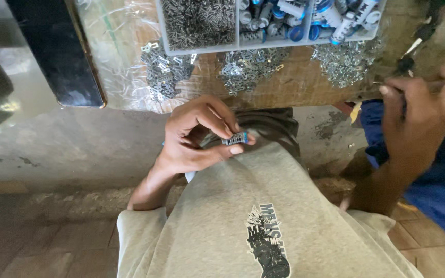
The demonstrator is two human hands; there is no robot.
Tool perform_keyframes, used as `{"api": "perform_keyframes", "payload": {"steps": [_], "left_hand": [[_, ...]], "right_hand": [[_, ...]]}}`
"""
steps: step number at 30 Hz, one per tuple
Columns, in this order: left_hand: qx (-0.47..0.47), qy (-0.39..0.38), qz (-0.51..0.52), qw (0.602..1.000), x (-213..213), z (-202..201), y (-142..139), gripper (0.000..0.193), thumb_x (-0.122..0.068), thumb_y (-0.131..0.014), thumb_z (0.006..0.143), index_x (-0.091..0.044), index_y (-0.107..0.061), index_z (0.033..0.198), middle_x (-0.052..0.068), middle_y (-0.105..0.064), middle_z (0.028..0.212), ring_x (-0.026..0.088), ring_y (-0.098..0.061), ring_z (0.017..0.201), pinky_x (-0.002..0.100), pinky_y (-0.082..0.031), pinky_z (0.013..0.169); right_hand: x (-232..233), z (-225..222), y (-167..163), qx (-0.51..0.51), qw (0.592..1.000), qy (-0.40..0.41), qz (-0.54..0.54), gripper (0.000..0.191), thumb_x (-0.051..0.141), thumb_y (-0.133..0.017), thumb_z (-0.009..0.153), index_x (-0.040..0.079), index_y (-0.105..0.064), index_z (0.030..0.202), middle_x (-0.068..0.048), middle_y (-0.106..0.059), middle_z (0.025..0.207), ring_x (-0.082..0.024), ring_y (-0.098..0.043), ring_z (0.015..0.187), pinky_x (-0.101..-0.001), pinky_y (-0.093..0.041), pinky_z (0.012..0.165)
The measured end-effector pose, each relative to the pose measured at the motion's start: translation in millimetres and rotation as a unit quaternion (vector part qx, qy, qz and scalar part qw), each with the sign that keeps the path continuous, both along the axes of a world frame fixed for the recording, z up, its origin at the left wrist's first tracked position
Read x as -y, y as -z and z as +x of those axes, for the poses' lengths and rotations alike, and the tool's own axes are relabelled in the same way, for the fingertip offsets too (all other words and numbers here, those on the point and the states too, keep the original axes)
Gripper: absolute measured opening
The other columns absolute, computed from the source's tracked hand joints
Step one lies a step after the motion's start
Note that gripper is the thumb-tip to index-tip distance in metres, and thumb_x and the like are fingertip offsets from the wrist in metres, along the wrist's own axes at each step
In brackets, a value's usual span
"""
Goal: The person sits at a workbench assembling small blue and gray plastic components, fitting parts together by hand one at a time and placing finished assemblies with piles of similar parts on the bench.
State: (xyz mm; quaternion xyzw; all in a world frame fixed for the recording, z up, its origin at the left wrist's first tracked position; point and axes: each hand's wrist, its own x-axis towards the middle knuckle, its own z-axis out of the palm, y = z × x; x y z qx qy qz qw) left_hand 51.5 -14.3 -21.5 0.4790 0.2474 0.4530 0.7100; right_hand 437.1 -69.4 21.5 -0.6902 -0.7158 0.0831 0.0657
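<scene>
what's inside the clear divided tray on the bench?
The clear tray has a left compartment full of small grey metal pins and a right one of blue-and-white cylindrical parts. The frame's top edge crops its far side.

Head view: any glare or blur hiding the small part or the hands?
Head view: the left hand and the small blue-and-metal part it pinches are sharp and evenly lit; the right hand at the bench edge is motion-blurred; glare whitens the plastic sheet and the far-left surface; wide-angle bending shows at the edges.

Soft daylight, fairly dim. The clear plastic sheet (114,46) shines with glare. The right hand (418,118) looks blurry.
</scene>
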Motion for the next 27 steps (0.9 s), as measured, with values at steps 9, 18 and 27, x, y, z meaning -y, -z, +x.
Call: {"api": "perform_keyframes", "payload": {"steps": [9, 18, 27], "left_hand": [[-0.151, -0.055, 0.097, 0.982, 10, 15, -9, 0.035, -0.006, -0.088, 0.086, -0.005, -0.073, 0.118, 0.009, -0.075, 0.104, 0.015, -0.071, 0.084, 0.026, -0.058, 0.073], [-0.237, -0.132, 0.242, 0.932, 5, 11, -23, 0.031, -0.009, -0.087, 0.089, -0.001, -0.071, 0.115, 0.013, -0.073, 0.108, 0.023, -0.076, 0.097, 0.034, -0.065, 0.076], [-0.243, -0.085, 0.405, 0.878, -5, -2, -9, 0.032, -0.013, -0.086, 0.093, 0.001, -0.069, 0.116, 0.011, -0.073, 0.108, 0.024, -0.077, 0.097, 0.033, -0.067, 0.077]], "right_hand": [[-30, -114, 15, -0.588, 0.796, -0.120, 0.073, 0.020, 0.017, -0.053, 0.109, -0.003, -0.057, 0.109, -0.009, -0.063, 0.079, -0.019, -0.061, 0.062, -0.0439, -0.059, 0.070], [-28, -155, 3, -0.433, 0.892, -0.123, -0.045, 0.022, 0.018, -0.055, 0.113, -0.002, -0.060, 0.121, -0.012, -0.064, 0.090, -0.020, -0.063, 0.074, -0.0313, -0.048, 0.065], [-56, -133, 17, -0.514, 0.782, -0.299, -0.187, 0.056, 0.060, -0.048, 0.102, 0.005, -0.054, 0.112, -0.009, -0.061, 0.098, -0.023, -0.057, 0.082, -0.0384, -0.042, 0.080]]}}
